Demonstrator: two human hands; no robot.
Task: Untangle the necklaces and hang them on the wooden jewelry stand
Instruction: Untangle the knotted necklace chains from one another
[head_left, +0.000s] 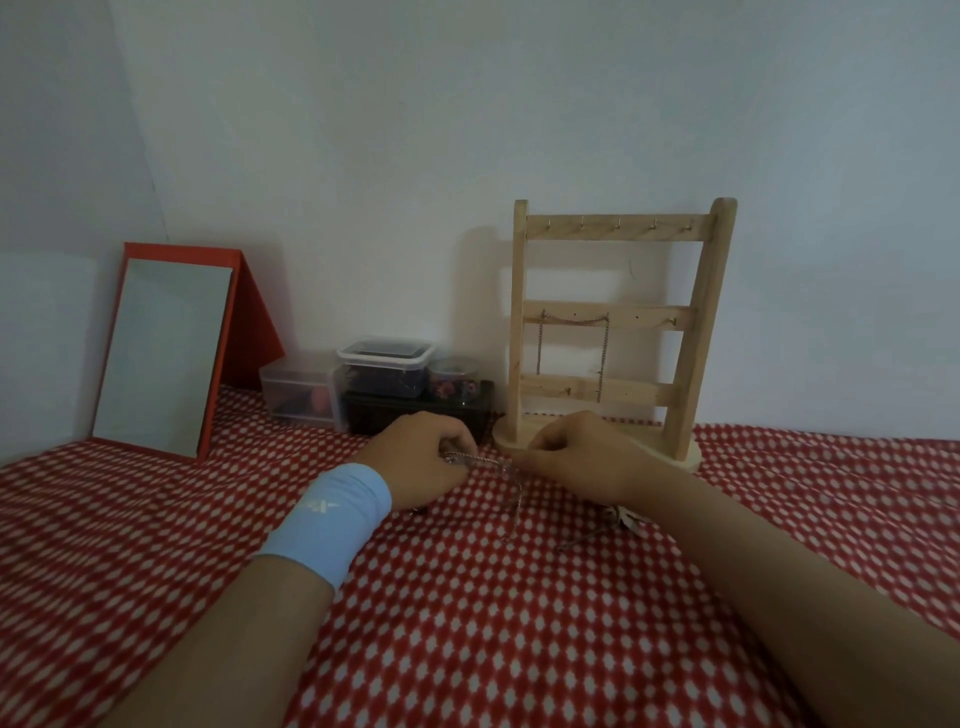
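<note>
A wooden jewelry stand (691, 332) rises against the wall right of centre, with three crossbars bearing small hooks. One chain necklace (571, 322) hangs from its middle bar. In front of the stand's round base, my left hand (415, 460) and my right hand (582, 457) pinch the two ends of a thin silver chain (488, 463) stretched between them. A loose strand (514, 512) trails down onto the cloth. More tangled chain (610, 519) lies partly hidden under my right wrist.
A red and white patterned cloth (467, 623) covers the surface. A red-framed mirror (166, 353) leans at the back left. Clear plastic boxes (384, 364) and a black box (415, 415) sit left of the stand. A blue wristband (332, 519) is on my left wrist.
</note>
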